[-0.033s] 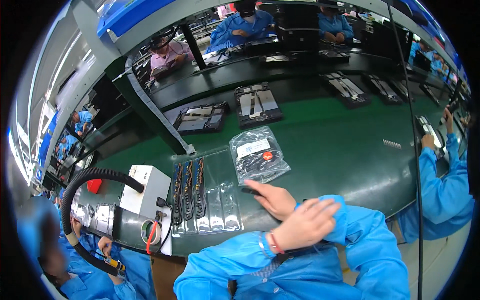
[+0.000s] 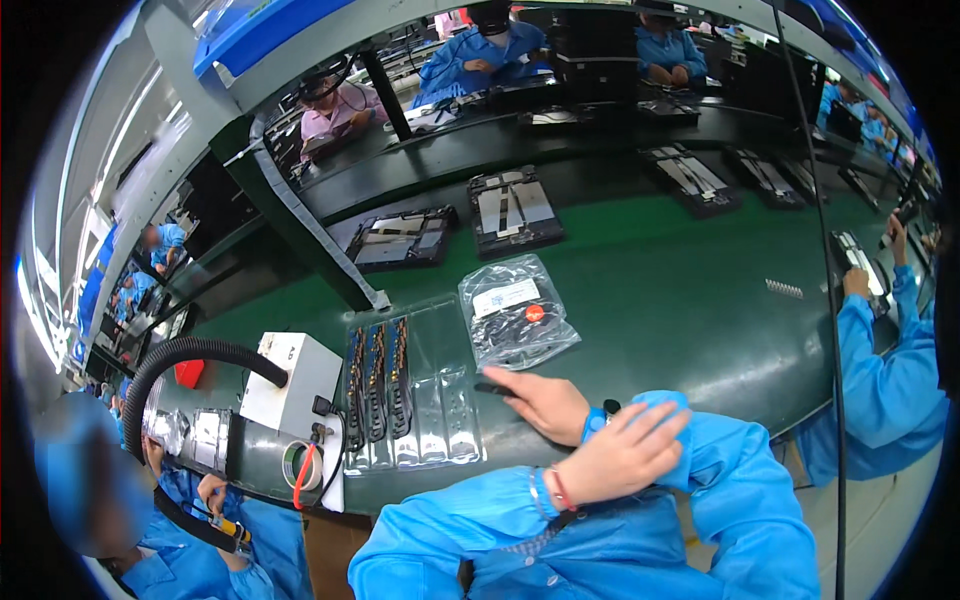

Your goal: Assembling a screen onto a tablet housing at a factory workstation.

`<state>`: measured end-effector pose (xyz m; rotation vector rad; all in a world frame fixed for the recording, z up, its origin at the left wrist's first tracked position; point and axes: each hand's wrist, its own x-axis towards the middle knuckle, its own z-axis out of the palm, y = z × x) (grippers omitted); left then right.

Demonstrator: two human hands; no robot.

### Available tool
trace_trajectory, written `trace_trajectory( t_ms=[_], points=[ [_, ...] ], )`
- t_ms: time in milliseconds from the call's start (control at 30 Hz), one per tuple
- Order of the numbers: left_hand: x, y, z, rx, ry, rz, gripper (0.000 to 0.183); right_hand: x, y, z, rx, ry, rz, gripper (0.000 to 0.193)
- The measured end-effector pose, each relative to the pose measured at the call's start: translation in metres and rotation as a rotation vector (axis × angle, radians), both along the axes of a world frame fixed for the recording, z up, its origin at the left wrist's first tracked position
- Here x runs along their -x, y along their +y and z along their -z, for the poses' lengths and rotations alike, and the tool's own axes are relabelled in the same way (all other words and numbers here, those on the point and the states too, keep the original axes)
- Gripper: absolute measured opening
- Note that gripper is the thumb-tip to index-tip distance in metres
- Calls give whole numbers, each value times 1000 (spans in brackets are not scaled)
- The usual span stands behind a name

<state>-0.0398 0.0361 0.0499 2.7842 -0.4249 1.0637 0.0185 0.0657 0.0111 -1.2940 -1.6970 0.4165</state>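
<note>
My left hand (image 2: 622, 452), with a red band and a bracelet at its wrist, crosses over my right forearm. Its fingers are spread at the blue sleeve cuff (image 2: 665, 405); whether they touch the cloth I cannot tell. A dark watch (image 2: 611, 407) shows at my right wrist. Between the thumb and fingers of my right hand (image 2: 548, 408) is a small black piece (image 2: 493, 388), its kind unclear. Just beyond lies a clear plastic bag (image 2: 520, 345) of dark parts with a white label and an orange sticker. Left of it, a clear blister tray (image 2: 430, 445) holds several narrow circuit boards (image 2: 376, 385).
Opened tablet-like units (image 2: 517, 215) line the far side of the green bench (image 2: 660, 300). A white box (image 2: 295, 375) with a black hose (image 2: 150, 400) and a tape roll (image 2: 300, 465) stand left. A metal post (image 2: 300, 220) rises behind. A spring (image 2: 785, 288) lies right; co-workers sit at both sides.
My left hand has shifted slightly right along the right sleeve, and the watch is now uncovered. My right hand has moved slightly, with the black piece still in it.
</note>
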Motion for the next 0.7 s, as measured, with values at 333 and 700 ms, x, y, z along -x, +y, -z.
trace_trajectory(
  t_ms=[333, 700],
  points=[
    [-19, -23, 34, 13, 162, -136, 31, -7, -6, 19, -15, -317, -202, 28],
    [-19, -19, 38, 32, 157, -44, 27, -10, -9, 23, -45, -454, -251, 27]
  ],
)
